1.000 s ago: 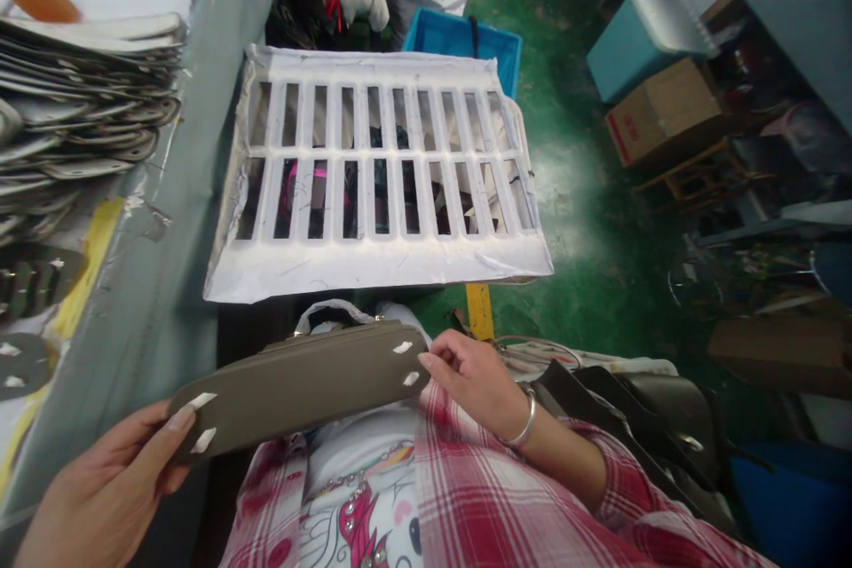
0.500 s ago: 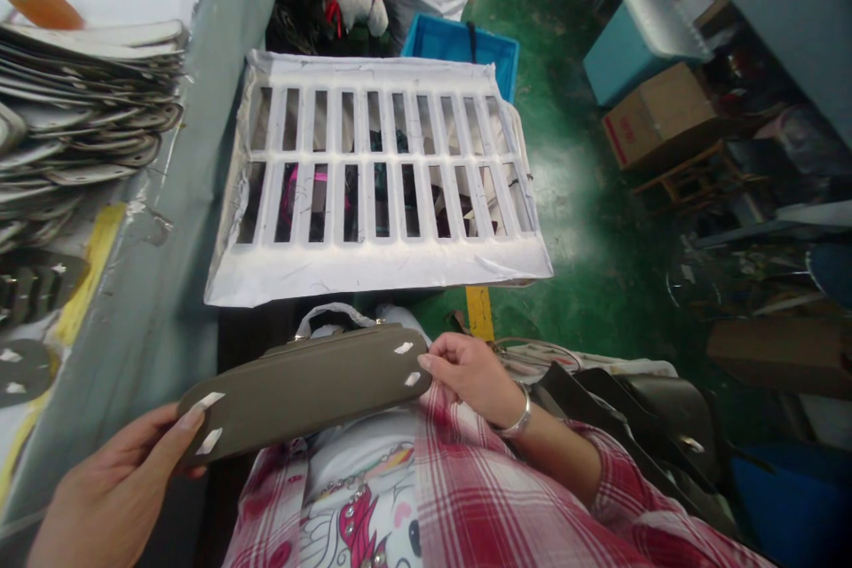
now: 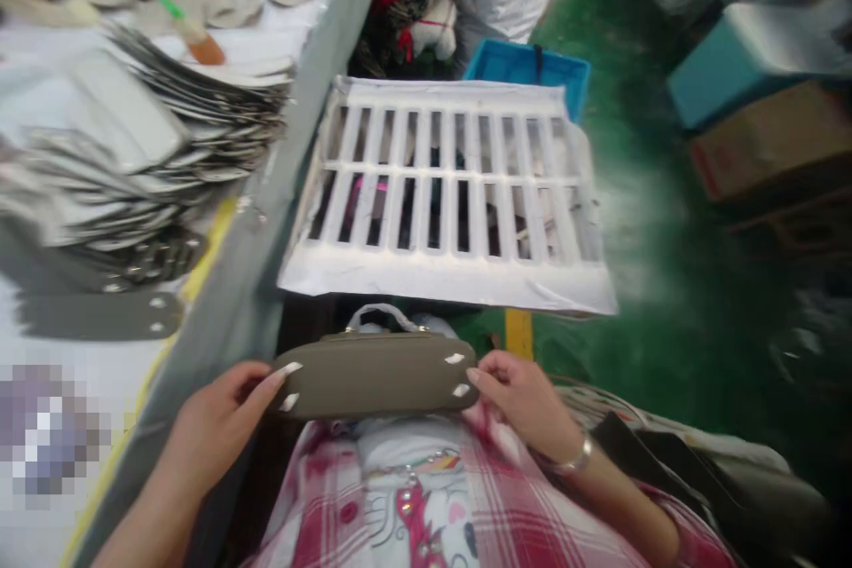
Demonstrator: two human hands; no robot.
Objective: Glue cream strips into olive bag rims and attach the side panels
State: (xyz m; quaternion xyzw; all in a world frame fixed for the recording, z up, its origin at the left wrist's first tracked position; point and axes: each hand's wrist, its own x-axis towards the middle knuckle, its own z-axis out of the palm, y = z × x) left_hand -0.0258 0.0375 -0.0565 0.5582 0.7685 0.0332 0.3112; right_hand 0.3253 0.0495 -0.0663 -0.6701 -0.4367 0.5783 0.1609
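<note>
An olive handbag (image 3: pixel 379 380) is held level before my body, its long flat base facing me. White bits of tape sit near the corners of that base. Its handle (image 3: pixel 382 312), wrapped in pale material, arches out on the far side. My left hand (image 3: pixel 230 413) grips the left end, thumb on the base beside a tape bit. At the right end, my right hand (image 3: pixel 523 395) pinches the edge between thumb and fingers. The rest of the bag is hidden behind the base.
A white slatted rack (image 3: pixel 445 280) stands just ahead. On the left table (image 3: pixel 266 257) lie stacked panels (image 3: pixel 219 138) and a green-handled brush (image 3: pixel 177 13). Dark bags (image 3: pixel 666 461) lie at my right. Beyond are a blue crate (image 3: pixel 565 71) and a cardboard box (image 3: pixel 772 142).
The view has swung left, showing more of the table. The handbag, tilted before, is now nearly level, with both hands still on its ends.
</note>
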